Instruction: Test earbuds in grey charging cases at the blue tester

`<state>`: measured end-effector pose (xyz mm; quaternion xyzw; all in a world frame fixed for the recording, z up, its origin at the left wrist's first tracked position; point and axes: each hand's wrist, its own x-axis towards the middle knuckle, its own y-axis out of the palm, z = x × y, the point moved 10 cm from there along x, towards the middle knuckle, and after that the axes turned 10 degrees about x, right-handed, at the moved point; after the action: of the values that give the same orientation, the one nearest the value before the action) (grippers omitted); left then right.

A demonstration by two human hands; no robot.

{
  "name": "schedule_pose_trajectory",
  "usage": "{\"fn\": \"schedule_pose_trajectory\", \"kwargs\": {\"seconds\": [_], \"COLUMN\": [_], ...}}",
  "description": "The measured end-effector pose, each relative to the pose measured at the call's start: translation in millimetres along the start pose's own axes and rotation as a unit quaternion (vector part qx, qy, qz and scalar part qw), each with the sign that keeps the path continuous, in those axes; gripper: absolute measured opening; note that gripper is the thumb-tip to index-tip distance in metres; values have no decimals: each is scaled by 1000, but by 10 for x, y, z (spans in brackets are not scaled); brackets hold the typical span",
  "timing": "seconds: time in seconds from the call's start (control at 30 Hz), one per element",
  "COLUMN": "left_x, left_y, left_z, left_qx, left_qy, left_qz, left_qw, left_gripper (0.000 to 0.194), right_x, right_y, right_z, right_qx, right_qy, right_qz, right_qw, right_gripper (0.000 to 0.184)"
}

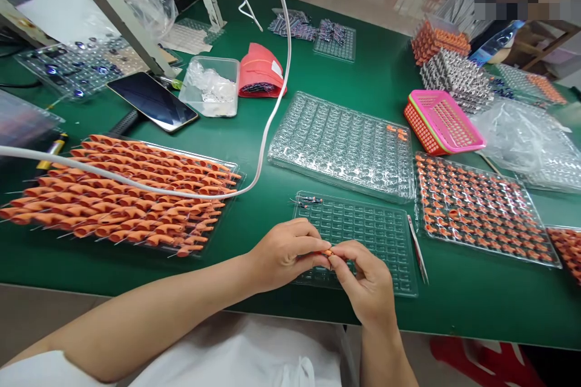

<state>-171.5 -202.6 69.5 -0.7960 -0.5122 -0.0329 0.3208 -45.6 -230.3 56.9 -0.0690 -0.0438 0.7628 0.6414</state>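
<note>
My left hand (284, 254) and my right hand (365, 281) meet over the near edge of a small clear grid tray (363, 230). Both pinch one tiny orange part (328, 251) between their fingertips. The tray holds a couple of dark small parts (308, 200) at its far left corner. A large tray of long orange pieces with thin wires (122, 193) lies to my left. Another tray filled with small orange parts (476, 208) lies to my right. Tweezers (417, 248) rest between that tray and the grid tray.
A white cable (267, 127) hangs across the green table. A wide clear blister tray (340, 145), a pink basket on an orange one (442, 121), a phone (152, 101), a clear plastic box (211, 86), a red pouch (259, 71) and plastic bags (526, 133) lie farther back. A person sits at the far right.
</note>
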Motion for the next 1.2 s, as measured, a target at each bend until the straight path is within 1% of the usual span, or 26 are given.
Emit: {"fn": "schedule_pose_trajectory", "kwargs": {"seconds": [0.2, 0.3, 0.37, 0.43, 0.5, 0.6, 0.73, 0.8, 0.87, 0.97, 1.03, 1.1, 1.2], "left_x": [-19, -26, -24, -18, -16, -22, -17, -32, -54, -77, -77, -65, -34], "left_y": [2, 23, 42, 69, 98, 127, 147, 173, 192, 172, 129, 90, 55], "left_z": [-5, -1, 15, 59, 139, 251, 292, 312, 331, 336, 317, 276, 209], "left_qx": [24, 24, 7, -27, -72, -125, -155, -171, -183, -163, -119, -73, -24], "left_qy": [11, 7, -7, -38, -90, -166, -209, -228, -241, -235, -219, -197, -167], "left_qz": [-7, -2, 6, 20, 34, 50, 68, 79, 84, 73, 59, 47, 37], "left_qw": [1000, 1000, 1000, 999, 993, 977, 963, 955, 949, 955, 967, 977, 985], "left_gripper": [15, 17, 19, 24, 27, 19, 13, 14, 18, 32, 37, 34, 22], "right_x": [3, -1, -4, -9, -16, -25, -36, -38, -33, -23, -22, -21, -23], "right_y": [30, 38, 24, -9, -52, -81, -75, -72, -84, -155, -194, -198, -174], "right_z": [103, 105, 96, 84, 75, 56, 75, 98, 103, 81, 69, 63, 50], "right_qx": [-60, -66, -65, -65, -63, -58, -77, -88, -100, -119, -131, -139, -148], "right_qy": [-62, -68, -65, -60, -54, -43, -51, -61, -58, -31, -16, -12, -11], "right_qz": [-3, -4, -11, -25, -41, -49, -44, -44, -50, -87, -108, -111, -100], "right_qw": [996, 996, 996, 996, 996, 996, 995, 993, 992, 989, 985, 984, 984], "right_gripper": [18, 18, 16, 15, 14, 13, 18, 18, 14, 7, 8, 10, 10]}}
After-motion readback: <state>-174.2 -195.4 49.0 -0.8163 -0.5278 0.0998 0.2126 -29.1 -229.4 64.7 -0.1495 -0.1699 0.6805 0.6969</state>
